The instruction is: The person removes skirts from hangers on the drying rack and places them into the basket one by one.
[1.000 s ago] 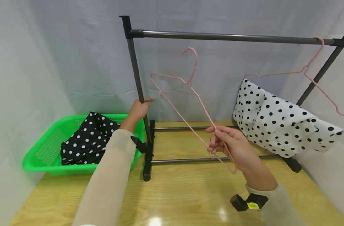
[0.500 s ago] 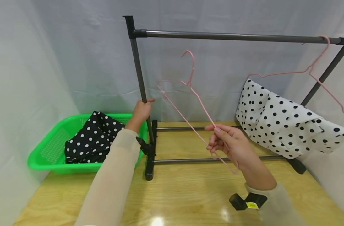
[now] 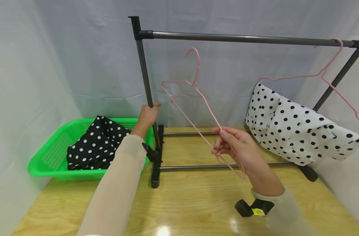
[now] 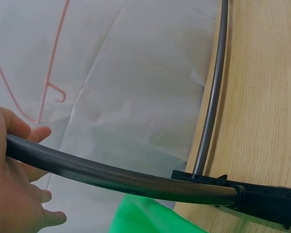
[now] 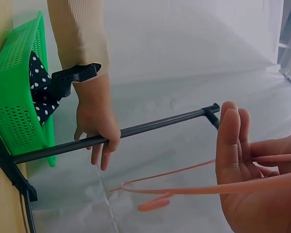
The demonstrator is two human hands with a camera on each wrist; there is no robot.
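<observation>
- Hidden parts: the lower corner of the pink wire hanger (image 3: 197, 108) disappears behind the right hand (image 3: 236, 149); the second pink hanger (image 3: 329, 70), on the top rail (image 3: 241, 38), runs out of frame at the right; the black polka-dot garment (image 3: 93, 142) sits partly below the rim of the green basket (image 3: 42, 164).
- Left hand (image 3: 147, 116): fingers curled round the rack's left upright post (image 3: 144, 75) — the left wrist view shows the thumb on one side of the dark pole (image 4: 121, 177) and the fingers on the other. The basket lies just left of and below this grip.
- Right hand: fingers and thumb pinch the hanger's wire near its lower corner; the fingers look fairly straight in the right wrist view (image 5: 233, 145).
- Hanger: held in the air above the wooden table (image 3: 197, 203), its long axis slanting up and leftward from the grip, hook (image 3: 194, 60) on top, under the top rail and not touching it.
- Right of the grip, a white polka-dot garment (image 3: 297, 127) is draped at the rack's right end.
</observation>
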